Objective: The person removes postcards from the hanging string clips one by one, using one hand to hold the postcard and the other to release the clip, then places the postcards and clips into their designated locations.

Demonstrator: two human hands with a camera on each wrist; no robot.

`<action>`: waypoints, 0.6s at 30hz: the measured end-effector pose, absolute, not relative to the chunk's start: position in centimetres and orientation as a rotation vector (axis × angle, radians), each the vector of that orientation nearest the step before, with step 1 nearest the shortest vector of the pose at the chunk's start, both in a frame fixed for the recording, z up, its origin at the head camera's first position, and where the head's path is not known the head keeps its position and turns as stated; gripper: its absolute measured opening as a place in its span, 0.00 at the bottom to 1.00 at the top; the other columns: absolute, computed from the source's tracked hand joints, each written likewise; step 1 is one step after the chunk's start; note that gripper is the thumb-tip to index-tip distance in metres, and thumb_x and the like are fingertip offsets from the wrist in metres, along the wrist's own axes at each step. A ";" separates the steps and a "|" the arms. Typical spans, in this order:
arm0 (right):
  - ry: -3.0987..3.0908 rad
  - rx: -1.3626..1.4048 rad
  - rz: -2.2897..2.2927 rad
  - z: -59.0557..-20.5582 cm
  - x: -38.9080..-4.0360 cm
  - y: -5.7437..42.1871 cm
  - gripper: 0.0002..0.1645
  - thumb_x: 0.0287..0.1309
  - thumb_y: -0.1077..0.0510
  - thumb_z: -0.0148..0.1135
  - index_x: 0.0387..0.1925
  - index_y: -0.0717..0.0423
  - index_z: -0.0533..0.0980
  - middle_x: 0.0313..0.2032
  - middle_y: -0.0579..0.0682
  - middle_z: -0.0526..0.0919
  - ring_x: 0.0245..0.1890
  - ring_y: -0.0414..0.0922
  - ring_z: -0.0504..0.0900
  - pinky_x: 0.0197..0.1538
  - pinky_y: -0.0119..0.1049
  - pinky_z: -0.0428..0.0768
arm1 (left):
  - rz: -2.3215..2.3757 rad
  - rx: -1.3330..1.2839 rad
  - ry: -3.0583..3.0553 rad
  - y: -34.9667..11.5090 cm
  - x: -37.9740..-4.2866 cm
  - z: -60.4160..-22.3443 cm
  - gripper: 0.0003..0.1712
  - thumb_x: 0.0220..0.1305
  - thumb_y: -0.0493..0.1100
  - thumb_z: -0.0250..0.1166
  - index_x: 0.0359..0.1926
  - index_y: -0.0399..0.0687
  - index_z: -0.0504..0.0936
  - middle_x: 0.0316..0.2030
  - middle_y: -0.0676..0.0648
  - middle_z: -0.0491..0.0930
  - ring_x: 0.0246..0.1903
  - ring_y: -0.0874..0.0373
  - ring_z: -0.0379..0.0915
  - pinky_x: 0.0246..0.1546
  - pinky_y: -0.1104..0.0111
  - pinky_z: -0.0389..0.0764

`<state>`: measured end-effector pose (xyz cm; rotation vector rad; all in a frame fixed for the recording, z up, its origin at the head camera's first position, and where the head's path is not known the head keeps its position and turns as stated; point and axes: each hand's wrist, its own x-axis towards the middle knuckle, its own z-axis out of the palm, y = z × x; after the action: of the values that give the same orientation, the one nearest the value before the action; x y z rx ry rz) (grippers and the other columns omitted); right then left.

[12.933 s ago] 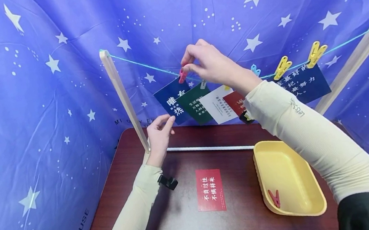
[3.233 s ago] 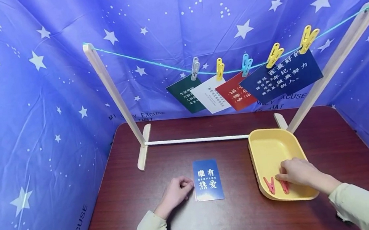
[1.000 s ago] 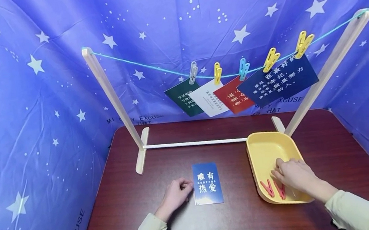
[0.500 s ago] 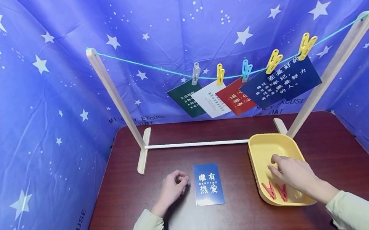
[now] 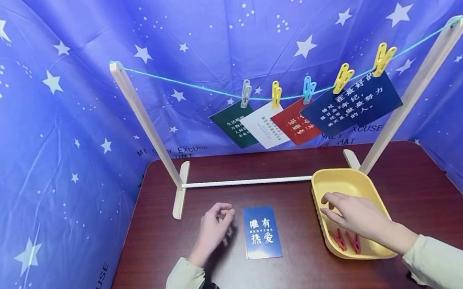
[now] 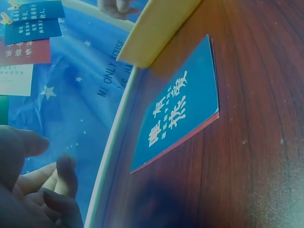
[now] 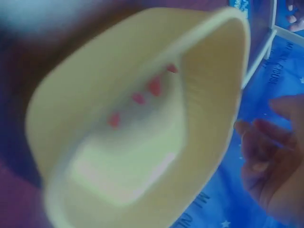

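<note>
My left hand (image 5: 212, 228) is raised slightly over the table, loosely curled and holding nothing, just left of a blue card (image 5: 261, 232) with white characters. Under that card a red edge (image 6: 197, 127) shows in the left wrist view. Over the yellow basin (image 5: 377, 189) hovers my right hand (image 5: 359, 213), fingers loosely bent and nothing in them. Two red clothespins (image 5: 354, 242) lie in the near end of the basin, partly hidden by this hand in the head view.
A cord (image 5: 180, 81) spans two wooden posts (image 5: 144, 121). From it hang a green card (image 5: 235, 124), a white card (image 5: 265, 128), a red card (image 5: 296, 122) and overlapping blue cards (image 5: 353, 108), on grey, yellow and blue clothespins. A white rod (image 5: 244, 181) joins the feet.
Since the oldest frame, the blue card has come off the cord onto the red one, and a second red clothespin is in the basin. Lately both hands have lifted; the right has shifted left.
</note>
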<state>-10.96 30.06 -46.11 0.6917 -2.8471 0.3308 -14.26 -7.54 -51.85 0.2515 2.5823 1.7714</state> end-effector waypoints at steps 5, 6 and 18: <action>-2.800 0.834 0.378 -45.5 -11.5 29.0 0.10 0.61 0.54 0.73 0.40 0.45 0.79 0.34 0.38 0.83 0.33 0.39 0.85 0.32 0.39 0.83 | 1.838 0.261 2.595 -7.3 -14.5 -51.1 0.12 0.70 0.39 0.68 0.49 0.34 0.85 0.36 0.43 0.89 0.22 0.60 0.77 0.26 0.75 0.76; -2.799 0.860 0.383 -45.3 -11.6 28.8 0.09 0.62 0.54 0.73 0.40 0.45 0.79 0.34 0.38 0.83 0.33 0.39 0.85 0.33 0.39 0.83 | 1.851 0.264 2.595 -7.3 -14.5 -50.9 0.12 0.70 0.39 0.68 0.48 0.35 0.85 0.36 0.43 0.89 0.23 0.62 0.76 0.27 0.76 0.75; -2.697 1.030 0.382 -40.8 -13.0 26.4 0.12 0.61 0.54 0.74 0.44 0.48 0.81 0.38 0.42 0.86 0.32 0.36 0.83 0.34 0.37 0.84 | 2.002 0.313 2.538 -6.4 -15.5 -48.4 0.10 0.71 0.41 0.68 0.48 0.39 0.87 0.36 0.42 0.90 0.20 0.47 0.79 0.23 0.74 0.77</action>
<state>-12.96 26.40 -40.77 1.0298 -2.6967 0.3819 -15.45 -6.36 -48.42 0.3133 2.5384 2.0018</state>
